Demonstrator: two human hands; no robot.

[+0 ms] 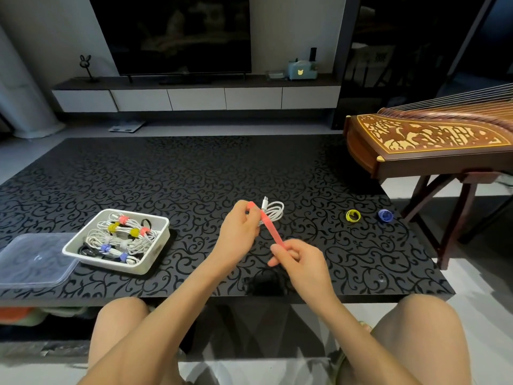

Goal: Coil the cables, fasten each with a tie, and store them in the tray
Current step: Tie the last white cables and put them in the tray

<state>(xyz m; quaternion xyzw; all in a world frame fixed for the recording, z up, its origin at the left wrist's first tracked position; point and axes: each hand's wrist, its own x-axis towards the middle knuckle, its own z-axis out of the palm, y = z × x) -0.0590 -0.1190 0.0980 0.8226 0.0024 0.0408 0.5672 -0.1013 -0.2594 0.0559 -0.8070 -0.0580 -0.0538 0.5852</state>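
My left hand (241, 221) holds a coiled white cable (273, 211) above the black patterned table (180, 176) and pinches the top end of a pink tie (268, 223). The strap runs down and to the right, where my right hand (298, 258) pinches its lower end. The cable's plug sticks up above the coil. A white tray (155, 247) at the left holds several coiled white and black cables bound with pink, yellow and blue ties. A coiled black cable (266, 282) lies near the table's front edge under my right forearm.
A rolled yellow tie (352, 215) and a rolled blue tie (385, 215) lie on the table at the right. A clear plastic lid (33, 259) sits left of the tray. A wooden zither (433, 143) on a stand is at the right.
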